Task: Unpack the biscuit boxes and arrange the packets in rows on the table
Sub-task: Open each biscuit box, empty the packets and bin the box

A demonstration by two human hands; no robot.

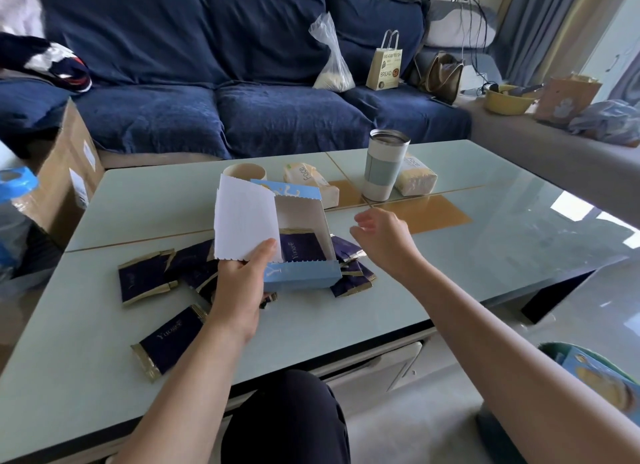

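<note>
A light blue biscuit box (300, 273) is held open above the pale green table (485, 255), its white lid flap (244, 217) raised. My left hand (242, 283) grips the box at the flap's lower edge. One dark blue packet (302, 246) with gold ends lies inside the box. Several more of these packets lie loose on the table: one at the left (143, 277), one near the front (169, 340), a pile under the box (194, 262) and some to its right (353, 273). My right hand (384, 238) hovers just right of the box, fingers apart and holding nothing.
Behind the box stand a cream cup (244, 172), two tissue packs (311, 181) (415, 178) and a tall tumbler (384, 167). Another biscuit box (595, 377) sits low at the right. A cardboard carton (65, 172) stands at the table's left. A blue sofa (221, 110) with bags lies beyond.
</note>
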